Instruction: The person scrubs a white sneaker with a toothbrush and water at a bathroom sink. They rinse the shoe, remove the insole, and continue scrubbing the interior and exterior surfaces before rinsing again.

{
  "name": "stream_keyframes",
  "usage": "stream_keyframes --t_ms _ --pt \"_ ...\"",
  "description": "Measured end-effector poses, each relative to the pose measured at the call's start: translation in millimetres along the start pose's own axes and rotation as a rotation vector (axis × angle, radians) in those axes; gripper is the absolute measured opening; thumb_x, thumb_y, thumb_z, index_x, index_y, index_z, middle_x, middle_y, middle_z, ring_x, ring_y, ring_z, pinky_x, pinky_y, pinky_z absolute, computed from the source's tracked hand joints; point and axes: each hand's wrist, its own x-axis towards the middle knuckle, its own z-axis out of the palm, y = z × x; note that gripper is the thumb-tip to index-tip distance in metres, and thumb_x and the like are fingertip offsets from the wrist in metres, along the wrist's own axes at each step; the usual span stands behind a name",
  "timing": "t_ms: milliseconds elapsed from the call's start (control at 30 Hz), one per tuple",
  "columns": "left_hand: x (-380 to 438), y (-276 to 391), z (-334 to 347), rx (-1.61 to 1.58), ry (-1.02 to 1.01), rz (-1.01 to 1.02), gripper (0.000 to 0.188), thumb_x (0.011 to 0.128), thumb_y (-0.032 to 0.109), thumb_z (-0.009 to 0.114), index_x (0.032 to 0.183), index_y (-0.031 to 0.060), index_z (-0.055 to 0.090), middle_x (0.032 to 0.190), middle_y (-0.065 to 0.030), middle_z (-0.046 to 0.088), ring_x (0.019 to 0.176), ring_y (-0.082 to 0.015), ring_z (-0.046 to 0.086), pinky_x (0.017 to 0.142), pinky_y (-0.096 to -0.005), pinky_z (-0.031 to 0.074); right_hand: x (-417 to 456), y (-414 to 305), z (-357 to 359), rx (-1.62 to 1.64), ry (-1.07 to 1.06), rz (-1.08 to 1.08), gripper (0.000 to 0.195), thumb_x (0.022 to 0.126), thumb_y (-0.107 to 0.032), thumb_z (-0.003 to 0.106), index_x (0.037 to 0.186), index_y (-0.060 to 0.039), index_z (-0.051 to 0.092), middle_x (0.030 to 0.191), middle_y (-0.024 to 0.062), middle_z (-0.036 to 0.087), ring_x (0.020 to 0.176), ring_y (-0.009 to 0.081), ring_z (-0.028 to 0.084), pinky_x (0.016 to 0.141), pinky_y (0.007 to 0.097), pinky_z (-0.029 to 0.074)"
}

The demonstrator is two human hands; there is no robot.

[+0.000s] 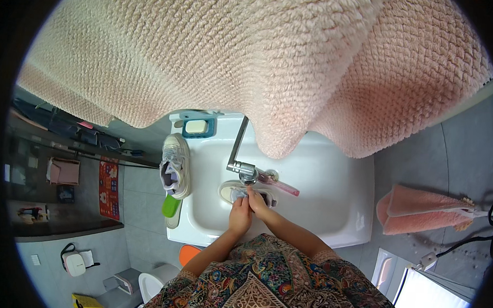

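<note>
A white shoe with a dark opening lies in the white washbasin, below the chrome faucet. My left hand and my right hand meet over the middle of this shoe, near its laces. Whether the fingers grip the shoe or something small is hidden. A pink-handled brush lies beside the drain, just beyond the hands. The other white shoe rests on the basin's left rim, its laces loose.
On the rim's far left corner, a bar of soap sits in a blue dish. A green brush or pad and an insole are at the left edge. Large pink towels hang ahead; a smaller pink towel hangs at right.
</note>
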Motion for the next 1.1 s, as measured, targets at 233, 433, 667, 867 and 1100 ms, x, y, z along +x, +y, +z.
stream_keyframes --t_ms 233,433,667,867,1100 --pt "-6.1 -7.2 -4.4 -0.174 0.021 -0.033 0.013 0.086 0.004 0.051 0.097 -0.0006 0.053 0.092 -0.0211 0.055 0.086 -0.0416 0.052 0.074 -0.0484 0.043 -23.9 12.3 -0.5 -0.086 -0.111 -0.288 0.061 0.099 -0.05 0.036 0.103 0.0059 0.058 0.096 0.0156 0.062 0.088 0.0234 0.057 0.082 0.0345 0.044" --pt "2.0 -4.5 -1.9 -0.22 0.11 -0.054 0.011 0.09 0.009 0.051 0.094 -0.0013 0.053 0.087 -0.0229 0.056 0.082 -0.0423 0.053 0.072 -0.0486 0.043 -34.5 20.8 -8.0 -0.034 -0.009 -0.422 0.053 0.099 -0.047 0.041 0.087 0.0017 0.058 0.084 0.0086 0.059 0.081 0.0193 0.055 0.075 0.0322 0.044" --pt "3.3 -3.8 -3.9 -0.146 0.161 -0.087 0.013 0.091 0.012 0.051 0.094 -0.0004 0.054 0.085 -0.0225 0.057 0.077 -0.0432 0.054 0.068 -0.0498 0.044 -22.9 1.2 -5.7 0.066 -0.162 -0.153 0.044 0.1 -0.041 0.044 0.093 -0.0008 0.06 0.086 0.0041 0.059 0.082 0.0131 0.054 0.075 0.0281 0.044" --pt "3.2 -12.2 -10.0 -0.181 0.172 -0.18 0.016 0.092 0.016 0.052 0.093 0.0001 0.054 0.084 -0.0231 0.058 0.076 -0.0431 0.056 0.066 -0.0501 0.044 -62.1 1.3 -4.7 -0.21 -0.086 -0.612 0.039 0.1 -0.029 0.045 0.12 0.0027 0.053 0.108 0.0169 0.062 0.101 0.0262 0.059 0.088 0.0316 0.044" --pt "16.2 -19.9 -6.0 -0.163 0.107 -0.172 0.018 0.092 0.018 0.051 0.09 0.0005 0.055 0.081 -0.0227 0.06 0.077 -0.0423 0.058 0.067 -0.0501 0.045 -60.8 -7.3 -51.2 -0.417 -0.19 -0.541 0.033 0.095 -0.015 0.053 0.123 0.0032 0.052 0.106 0.0175 0.064 0.097 0.0256 0.064 0.082 0.033 0.049"
